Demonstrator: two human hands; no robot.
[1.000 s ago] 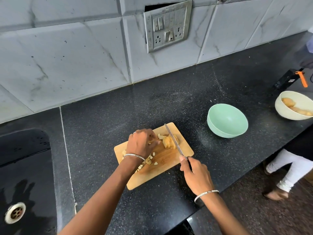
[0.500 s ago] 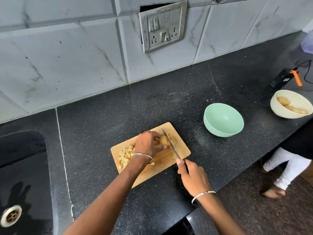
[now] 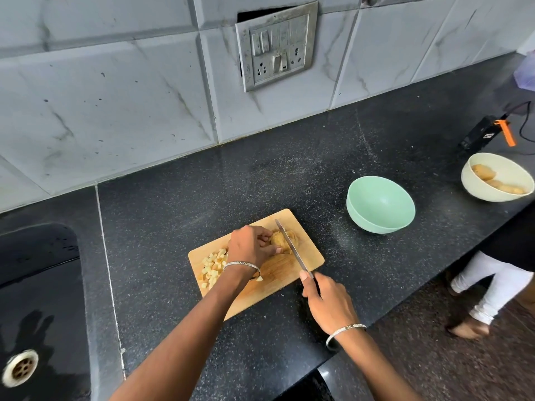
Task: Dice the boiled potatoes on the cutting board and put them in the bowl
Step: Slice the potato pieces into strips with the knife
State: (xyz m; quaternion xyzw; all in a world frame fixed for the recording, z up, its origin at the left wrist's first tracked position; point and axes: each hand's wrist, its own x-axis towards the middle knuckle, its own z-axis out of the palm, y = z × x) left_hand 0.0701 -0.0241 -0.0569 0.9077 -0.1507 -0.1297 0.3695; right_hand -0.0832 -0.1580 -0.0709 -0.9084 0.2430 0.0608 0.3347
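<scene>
Task approx part-way, by my read. The cutting board point(image 3: 278, 282) sits near the front edge of the counter point(image 3: 231, 183), roughly mid-length, w/ the sink point(image 3: 37, 256) off at the left end. On the board's left part lies a pile of diced cubes point(image 3: 212, 266), so some dicing is done. None of it has gone into the green bowl point(image 3: 373, 225), which stands on the counter to the right of the board, apart from it, & looks empty inside

Step in hand: cutting a potato point(image 3: 279, 240) on the far right part of the board. The left hand point(image 3: 250, 246) is curled over it, fingertips pinching it in place. The right hand point(image 3: 327, 299) is wrapped round the knife handle w/ the forefinger laid along the top. The knife point(image 3: 289, 246) lies blade-down across the potato; can't tell how deep it has gone

Left to do: finish this one, then the whole potatoes point(image 3: 483, 172) waiting in the cream bowl point(image 3: 474, 189) near the counter's right end by the front edge. At least 2 show, exact count unclear. After that, all cubes go into the green bowl. So most of the job remains imo
</scene>
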